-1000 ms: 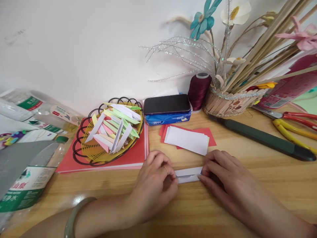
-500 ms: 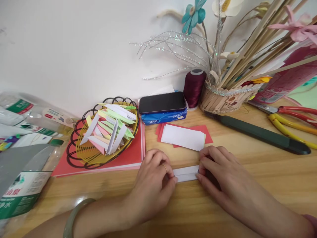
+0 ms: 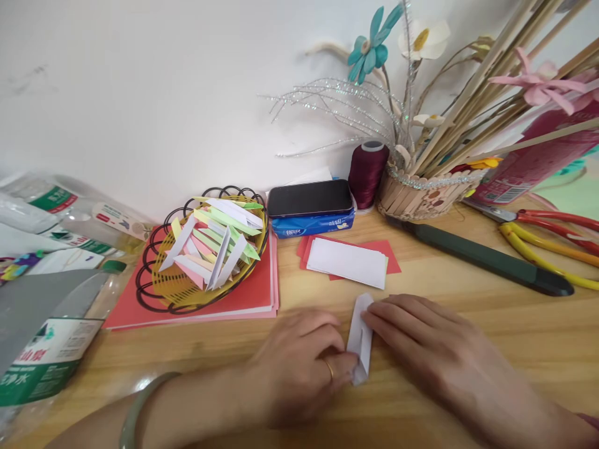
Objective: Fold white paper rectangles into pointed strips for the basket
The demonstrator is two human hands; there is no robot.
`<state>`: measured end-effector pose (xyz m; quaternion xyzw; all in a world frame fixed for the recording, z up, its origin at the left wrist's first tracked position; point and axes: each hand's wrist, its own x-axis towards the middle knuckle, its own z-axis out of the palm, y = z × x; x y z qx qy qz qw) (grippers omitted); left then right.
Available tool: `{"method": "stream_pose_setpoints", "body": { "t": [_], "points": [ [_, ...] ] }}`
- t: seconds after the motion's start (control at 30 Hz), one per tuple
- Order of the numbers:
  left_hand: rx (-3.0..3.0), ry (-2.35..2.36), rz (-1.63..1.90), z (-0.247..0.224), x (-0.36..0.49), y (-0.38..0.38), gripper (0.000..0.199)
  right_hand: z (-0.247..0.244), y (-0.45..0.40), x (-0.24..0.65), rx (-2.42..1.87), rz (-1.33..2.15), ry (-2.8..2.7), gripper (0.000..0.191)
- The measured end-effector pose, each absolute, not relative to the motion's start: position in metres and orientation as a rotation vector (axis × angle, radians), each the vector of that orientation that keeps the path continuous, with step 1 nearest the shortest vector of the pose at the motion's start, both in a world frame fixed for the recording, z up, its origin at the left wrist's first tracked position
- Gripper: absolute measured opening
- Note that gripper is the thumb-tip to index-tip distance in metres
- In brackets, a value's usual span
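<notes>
Paper strip (image 3: 359,343), white and folded narrow, sits between the two hands at the lower centre of the frame, its long side running nearly up and down the picture. The left hand (image 3: 304,362) is curled and somewhat blurred, one finger touching the strip's lower end; its thumb is hidden, so I cannot tell whether it pinches or only steadies. The right hand (image 3: 435,349) lies over the upper right edge with fingertips on the paper, and its thumb is out of sight too, so its grip is equally unclear.

A flap along the strip appears partly raised. If the fingertips press unevenly, the crease could set crooked; if the left fingers slip off the low end, the strip could swivel on the smooth wooden tabletop (image 3: 210,352). Pushing the right hand upward might knock the white slips (image 3: 347,262) just above, scattering them and the red slips (image 3: 390,252) showing beneath. A wide leftward sweep might catch the yellow basket (image 3: 171,292), at left of centre, and spill its folded paper pieces (image 3: 224,240). The smartphone (image 3: 311,198), atop the blue tissue pack (image 3: 313,226), could slide off if bumped.
</notes>
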<state>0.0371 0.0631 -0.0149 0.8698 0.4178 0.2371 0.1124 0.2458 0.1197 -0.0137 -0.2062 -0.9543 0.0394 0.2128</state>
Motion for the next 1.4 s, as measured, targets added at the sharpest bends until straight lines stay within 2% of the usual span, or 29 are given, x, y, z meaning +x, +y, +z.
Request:
{"method": "stream_pose_setpoints", "body": {
  "t": [0.2,0.37,0.5,0.8,1.13,1.4],
  "points": [
    [2.781,1.18,0.754,-0.022,0.022,0.069,0.017,-0.023,0.115,0.248,-0.462,0.212,-2.731,0.036],
    [2.987,1.108,0.511,-0.023,0.011,0.07,0.022,-0.023,0.113,0.251,-0.447,0.18,-2.72,0.039],
    [3.002,1.078,0.499,-0.02,0.012,0.069,0.023,-0.022,0.112,0.253,-0.377,0.148,-2.751,0.038],
    [2.992,1.061,0.478,-0.02,0.012,0.067,0.03,-0.026,0.11,0.256,-0.298,-0.181,-2.862,0.041],
    [3.016,1.05,0.42,-0.016,0.012,0.068,0.032,-0.03,0.111,0.254,-0.357,-0.19,-2.817,0.038],
    [3.065,1.022,0.492,-0.015,0.013,0.07,0.031,-0.032,0.117,0.254,-0.32,-0.212,-2.856,0.046]
  ]
}}
